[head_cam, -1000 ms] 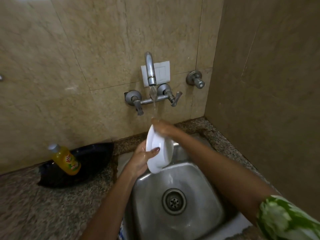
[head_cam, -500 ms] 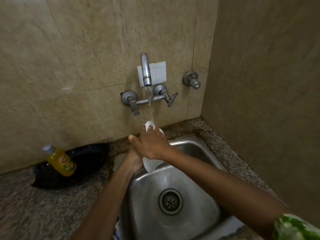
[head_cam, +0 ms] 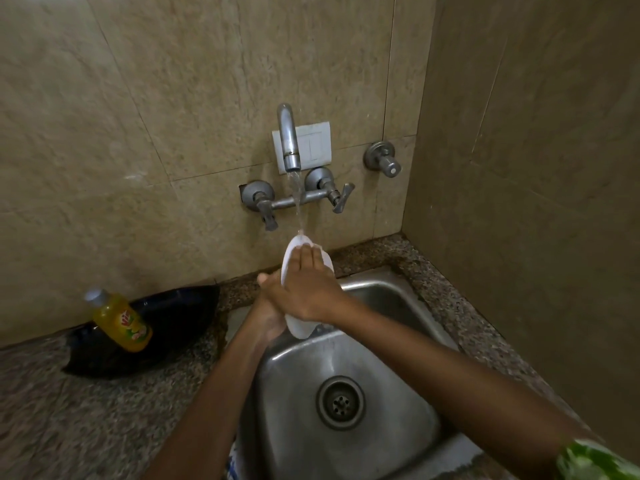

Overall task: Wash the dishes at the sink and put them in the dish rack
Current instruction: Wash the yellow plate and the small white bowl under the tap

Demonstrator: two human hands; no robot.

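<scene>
Small beige-tiled corner here, speckled granite counter (head_cam: 104, 427) wrapping round a stainless steel sink (head_cam: 398, 341) that's tucked right up against the side wall.

Nearest to me, bottom right, there's a bit of green and white patterned sleeve (head_cam: 595, 462) on the person's right arm, which reaches diagonally across the basin. The round drain (head_cam: 341, 402) sits in the middle of the sink floor, wet and shiny around it.

Further in, both hands are up over the back edge of the sink with a small white dish (head_cam: 301, 327) between them, held on edge, nearly upright. The right hand (head_cam: 304, 289) is laid flat across the dish's near face, fingers straight and pressed against it, fingertips near the top rim. The left hand (head_cam: 272, 318) is mostly hidden behind the right one and the dish; it seems to cup the dish from the left side, with what looks like its thumb poking up by the rim, but I honestly can't tell how its fingers are wrapped.

Off to the left on the counter, a yellow bottle (head_cam: 119, 322) with a grey cap leans tilted on a black plastic bag (head_cam: 166, 327).

At the back wall, the tap (head_cam: 289, 140) is running, the stream landing on the top edge of the dish. Two lever handles flank it, a white switch plate (head_cam: 317, 147) sits behind it, and a separate valve (head_cam: 382, 161) is further right.
</scene>
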